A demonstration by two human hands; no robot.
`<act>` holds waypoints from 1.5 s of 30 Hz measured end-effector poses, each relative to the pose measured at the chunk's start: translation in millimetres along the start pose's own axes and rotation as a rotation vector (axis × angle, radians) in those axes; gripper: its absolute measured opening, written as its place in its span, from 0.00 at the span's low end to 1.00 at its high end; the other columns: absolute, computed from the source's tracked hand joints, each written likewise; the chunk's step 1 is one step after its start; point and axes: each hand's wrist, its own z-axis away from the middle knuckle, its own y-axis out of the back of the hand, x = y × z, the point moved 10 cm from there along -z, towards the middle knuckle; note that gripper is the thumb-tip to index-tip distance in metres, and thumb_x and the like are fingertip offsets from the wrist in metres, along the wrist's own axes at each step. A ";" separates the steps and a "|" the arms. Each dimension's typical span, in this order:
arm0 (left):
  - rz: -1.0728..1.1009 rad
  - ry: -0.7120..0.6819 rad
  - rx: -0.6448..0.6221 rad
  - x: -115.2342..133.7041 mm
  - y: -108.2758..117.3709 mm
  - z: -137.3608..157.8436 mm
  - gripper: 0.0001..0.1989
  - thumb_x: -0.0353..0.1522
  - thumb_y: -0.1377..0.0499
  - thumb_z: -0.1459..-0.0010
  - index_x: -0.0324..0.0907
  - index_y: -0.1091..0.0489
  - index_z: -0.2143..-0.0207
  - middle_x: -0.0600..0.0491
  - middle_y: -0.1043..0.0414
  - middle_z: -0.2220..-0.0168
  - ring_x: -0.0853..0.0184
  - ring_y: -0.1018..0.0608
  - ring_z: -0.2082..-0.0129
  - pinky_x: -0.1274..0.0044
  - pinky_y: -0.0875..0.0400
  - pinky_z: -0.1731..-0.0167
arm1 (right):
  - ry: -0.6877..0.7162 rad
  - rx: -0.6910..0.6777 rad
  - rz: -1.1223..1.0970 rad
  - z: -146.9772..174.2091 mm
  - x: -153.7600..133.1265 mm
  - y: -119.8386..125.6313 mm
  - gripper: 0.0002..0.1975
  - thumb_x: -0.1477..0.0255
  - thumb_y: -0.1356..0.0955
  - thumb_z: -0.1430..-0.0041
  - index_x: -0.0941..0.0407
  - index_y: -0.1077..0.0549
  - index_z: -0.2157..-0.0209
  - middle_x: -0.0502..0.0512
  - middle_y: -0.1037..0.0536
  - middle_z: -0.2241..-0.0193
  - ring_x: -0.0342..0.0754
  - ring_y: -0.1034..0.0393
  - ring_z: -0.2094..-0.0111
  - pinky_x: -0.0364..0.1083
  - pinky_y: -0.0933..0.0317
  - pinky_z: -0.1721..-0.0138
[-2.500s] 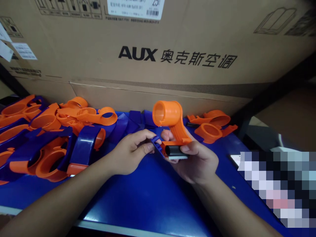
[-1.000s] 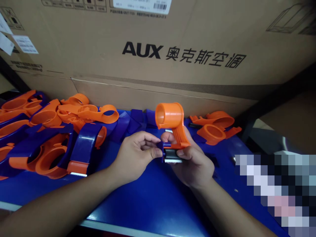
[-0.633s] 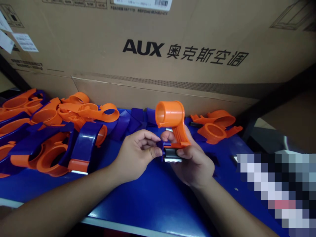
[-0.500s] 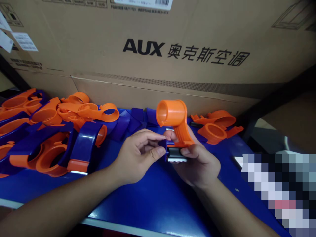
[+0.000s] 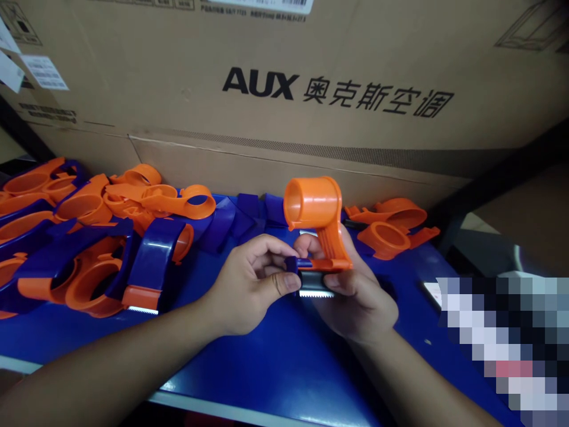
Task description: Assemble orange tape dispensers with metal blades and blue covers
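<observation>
My right hand (image 5: 362,296) is closed around the lower end of an orange tape dispenser body (image 5: 313,201), its round hub pointing up. A black roller (image 5: 312,280) and a serrated metal blade (image 5: 316,293) sit at that end, the thumb against the roller. My left hand (image 5: 249,287) pinches a dark blue plastic part (image 5: 292,265) between thumb and fingers, pressed against the roller's left end. Most of the blue part is hidden by the fingers. A blue tab from it lies along the orange edge above the roller.
Blue and orange tape dispensers (image 5: 153,255) are heaped at the left on the blue tabletop (image 5: 267,367). Flat blue pieces (image 5: 242,216) lie at the back. More orange bodies (image 5: 386,237) sit at right. A large cardboard box (image 5: 178,107) stands behind like a wall.
The blue part has come closer to the orange body, its tab now meeting the orange edge. Both hands keep their grips, and the dispenser has shifted slightly.
</observation>
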 end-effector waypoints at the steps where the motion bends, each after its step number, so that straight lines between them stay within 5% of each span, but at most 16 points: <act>1: 0.010 0.002 0.006 -0.4 -0.2 0.4 0.14 0.32 0.26 0.46 0.41 0.26 0.61 0.52 0.21 0.64 0.70 0.21 0.67 0.80 0.26 0.68 | 0.002 -0.001 0.005 0.5 0.2 0.0 0.32 0.73 0.31 0.60 0.49 0.34 0.49 0.51 0.25 0.66 0.49 0.31 0.70 0.45 0.38 0.73; 12: 0.150 0.094 -0.088 -21.3 -5.9 -0.5 0.23 0.40 0.22 0.50 0.43 0.27 0.59 0.51 0.23 0.57 0.71 0.25 0.65 0.79 0.31 0.64 | 0.086 0.046 0.002 6.8 -2.3 -2.8 0.35 0.74 0.33 0.62 0.49 0.34 0.47 0.51 0.25 0.66 0.49 0.32 0.68 0.47 0.38 0.70; 18: 0.146 0.079 -0.166 -18.6 -7.1 -5.2 0.20 0.39 0.23 0.48 0.42 0.26 0.61 0.54 0.26 0.63 0.72 0.25 0.68 0.78 0.29 0.64 | -0.009 0.012 -0.080 4.9 -2.3 -6.2 0.23 0.73 0.32 0.63 0.52 0.30 0.59 0.51 0.26 0.67 0.49 0.30 0.68 0.47 0.34 0.71; 27: -0.309 -0.206 -0.047 24.7 -10.6 12.3 0.18 0.34 0.31 0.39 0.45 0.26 0.47 0.47 0.29 0.49 0.66 0.21 0.57 0.76 0.21 0.60 | -0.068 0.058 -0.146 2.5 -1.8 -7.4 0.23 0.71 0.34 0.60 0.50 0.30 0.57 0.54 0.24 0.67 0.57 0.25 0.65 0.55 0.27 0.66; 45: -0.462 -0.198 0.153 25.3 0.4 17.5 0.09 0.36 0.35 0.35 0.43 0.21 0.54 0.49 0.24 0.59 0.67 0.21 0.63 0.78 0.24 0.67 | -0.007 0.040 -0.033 4.2 -2.3 -6.1 0.22 0.71 0.34 0.56 0.47 0.30 0.56 0.54 0.23 0.60 0.56 0.25 0.61 0.56 0.27 0.64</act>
